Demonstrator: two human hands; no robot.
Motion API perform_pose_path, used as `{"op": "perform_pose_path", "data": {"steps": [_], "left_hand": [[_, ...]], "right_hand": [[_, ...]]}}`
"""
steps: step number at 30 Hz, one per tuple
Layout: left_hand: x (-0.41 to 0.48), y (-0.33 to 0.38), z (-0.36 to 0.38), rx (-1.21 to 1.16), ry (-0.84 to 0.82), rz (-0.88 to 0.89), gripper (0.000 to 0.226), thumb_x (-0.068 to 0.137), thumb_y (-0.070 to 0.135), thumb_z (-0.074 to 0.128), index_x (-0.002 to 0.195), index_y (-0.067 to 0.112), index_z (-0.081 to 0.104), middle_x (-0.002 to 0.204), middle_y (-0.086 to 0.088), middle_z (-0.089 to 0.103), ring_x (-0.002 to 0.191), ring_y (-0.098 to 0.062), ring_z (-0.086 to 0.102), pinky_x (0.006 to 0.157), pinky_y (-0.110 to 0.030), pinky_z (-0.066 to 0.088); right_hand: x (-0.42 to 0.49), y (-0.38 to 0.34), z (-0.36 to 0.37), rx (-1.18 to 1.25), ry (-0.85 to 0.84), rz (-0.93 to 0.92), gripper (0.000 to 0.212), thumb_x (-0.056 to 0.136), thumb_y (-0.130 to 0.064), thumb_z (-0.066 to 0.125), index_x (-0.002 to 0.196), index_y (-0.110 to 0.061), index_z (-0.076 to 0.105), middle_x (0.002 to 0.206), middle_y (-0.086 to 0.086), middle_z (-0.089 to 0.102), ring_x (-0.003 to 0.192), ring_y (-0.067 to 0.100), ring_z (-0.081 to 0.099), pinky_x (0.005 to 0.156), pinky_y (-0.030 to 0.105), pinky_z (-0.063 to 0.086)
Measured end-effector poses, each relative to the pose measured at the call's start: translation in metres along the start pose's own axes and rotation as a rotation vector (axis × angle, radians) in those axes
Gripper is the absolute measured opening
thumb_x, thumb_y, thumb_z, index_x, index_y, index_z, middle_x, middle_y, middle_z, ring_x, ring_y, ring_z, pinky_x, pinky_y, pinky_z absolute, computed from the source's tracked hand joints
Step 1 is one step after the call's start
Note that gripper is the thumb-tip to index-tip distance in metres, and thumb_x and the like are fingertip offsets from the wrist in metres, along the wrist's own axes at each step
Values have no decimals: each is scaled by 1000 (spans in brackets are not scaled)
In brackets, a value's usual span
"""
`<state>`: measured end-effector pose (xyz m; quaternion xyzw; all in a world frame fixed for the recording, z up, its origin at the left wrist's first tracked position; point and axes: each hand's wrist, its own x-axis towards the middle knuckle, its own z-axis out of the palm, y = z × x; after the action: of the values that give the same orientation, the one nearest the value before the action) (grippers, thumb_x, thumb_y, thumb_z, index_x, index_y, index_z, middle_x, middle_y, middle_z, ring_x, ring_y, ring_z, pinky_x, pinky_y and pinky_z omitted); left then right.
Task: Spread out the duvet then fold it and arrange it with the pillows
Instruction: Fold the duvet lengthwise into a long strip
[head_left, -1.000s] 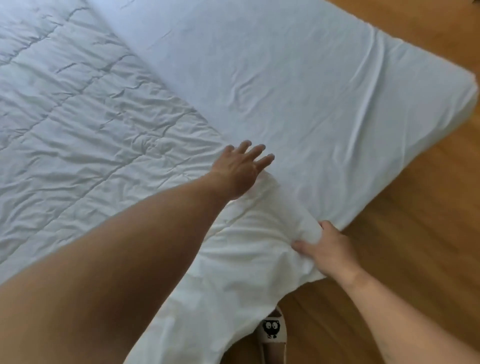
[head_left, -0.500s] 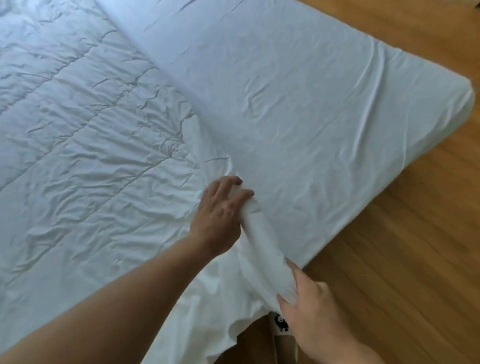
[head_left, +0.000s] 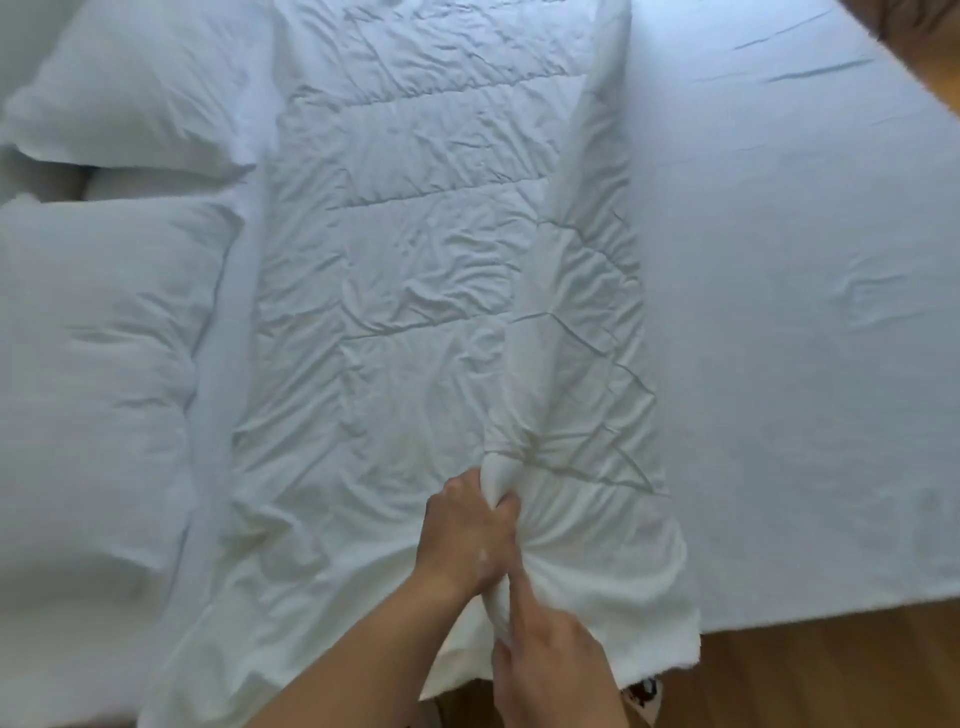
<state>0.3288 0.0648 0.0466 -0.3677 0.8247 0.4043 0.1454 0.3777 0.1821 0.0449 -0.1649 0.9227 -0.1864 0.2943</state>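
Duvet = matt quilted cloth, v. creased; pillows & sheet smoother matt cloth; floor smooth wood.

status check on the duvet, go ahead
Gripping a bunched ridge of the duvet at its near end: left hand and right hand. To its left, the pillows. Nothing seen blocking.

The duvet is plain white, crossed by stitched lines that quilt it into large rectangles, and its creases shade to pale grey. The pillows are the same plain white. The sheet is white too (with a cool bluish cast in this light). The floor is warm honey-brown wood with a fine grain. At the bottom edge a shoe shows white with black marks, too small to read.
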Motion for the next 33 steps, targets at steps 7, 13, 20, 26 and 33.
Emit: {"op": "perform_pose_path", "data": {"steps": [7, 13, 20, 26, 33], "left_hand": [[24, -126, -143, -112, 146, -68, 17, 89, 29, 64, 76, 19, 62, 77, 3, 66, 76, -19, 62, 59, -24, 39], [51, -244, -216, -223, 176, -163, 9, 88, 27, 66, 84, 20, 70, 81, 1, 71, 78, -19, 66, 64, -29, 48], [87, -330, -163, -81, 11, -363, 43, 99, 44, 49, 132, 16, 55, 131, -13, 60, 120, -34, 55, 95, -36, 43], [65, -323, -137, 100, 146, -377, 61, 95, 62, 42, 128, 11, 40, 116, -19, 62, 105, -37, 60, 77, -37, 46], [44, -323, -142, 118, 264, -229, 45, 100, 48, 43, 109, 5, 54, 93, -13, 58, 87, -33, 54, 76, -39, 38]], "right_hand": [[17, -155, 62, -112, -144, -221, 82, 97, -22, 41, 158, -24, -14, 111, 7, 66, 97, 23, 64, 74, 29, 35], [40, -244, 146, -217, -273, -352, 84, 96, -17, 44, 158, -18, -13, 112, 12, 63, 96, 26, 62, 75, 32, 41], [62, -199, 189, -153, -538, -317, 70, 95, -61, 44, 155, -34, 19, 127, 2, 58, 117, 24, 55, 98, 38, 44], [88, -75, 128, -126, 110, -138, 63, 85, -53, 64, 140, -29, 46, 126, -6, 52, 119, 19, 50, 104, 35, 42], [102, -13, 104, -296, 237, -24, 87, 70, -78, 64, 140, -31, 44, 145, 1, 39, 134, 27, 38, 110, 51, 33]]}}
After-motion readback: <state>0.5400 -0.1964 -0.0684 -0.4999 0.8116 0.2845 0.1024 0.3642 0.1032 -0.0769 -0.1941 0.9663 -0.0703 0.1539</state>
